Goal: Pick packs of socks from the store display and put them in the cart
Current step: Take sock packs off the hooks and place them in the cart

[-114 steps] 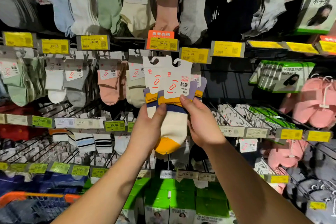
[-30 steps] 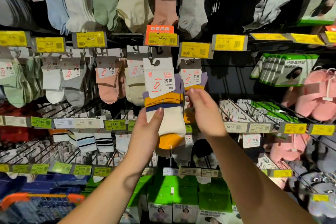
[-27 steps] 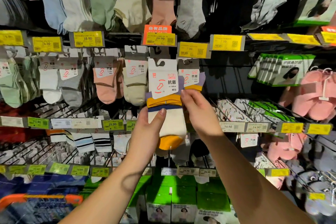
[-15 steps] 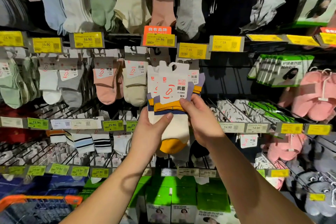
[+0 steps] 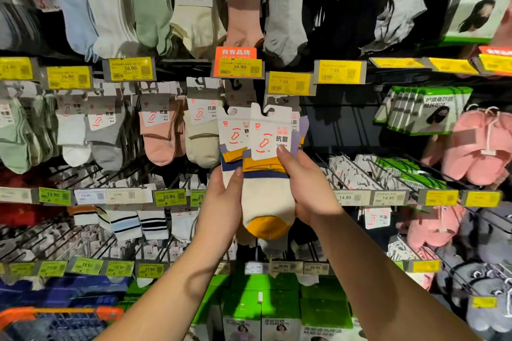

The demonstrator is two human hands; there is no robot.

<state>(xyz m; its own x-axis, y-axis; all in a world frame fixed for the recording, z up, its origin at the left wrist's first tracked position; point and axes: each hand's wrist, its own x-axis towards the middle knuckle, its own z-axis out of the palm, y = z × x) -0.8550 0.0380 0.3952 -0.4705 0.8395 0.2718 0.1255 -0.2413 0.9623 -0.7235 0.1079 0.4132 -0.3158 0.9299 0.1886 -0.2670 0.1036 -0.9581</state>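
Note:
Two packs of cream socks with yellow, navy and lilac bands are held in front of the display, off the hook. The front sock pack (image 5: 267, 191) has a white card header, and my right hand (image 5: 306, 185) grips it, thumb on the card. A second sock pack (image 5: 231, 144) sits behind and to the left; my left hand (image 5: 224, 210) holds it, thumb on the cream fabric. More packs of the same socks (image 5: 300, 130) hang behind. The cart (image 5: 50, 321), orange-rimmed with a blue basket, shows at the bottom left corner.
Rows of hanging socks (image 5: 158, 133) fill the wire hooks, with yellow price tags (image 5: 289, 83) on the rails. Green boxes (image 5: 277, 302) are stacked below my arms. Pink slippers (image 5: 476, 147) and boxed face masks (image 5: 424, 111) hang at the right.
Both packs have come down slightly and fanned apart, the front one shifting right over the rear one. My right thumb now lies on the front card. Both hands keep their hold.

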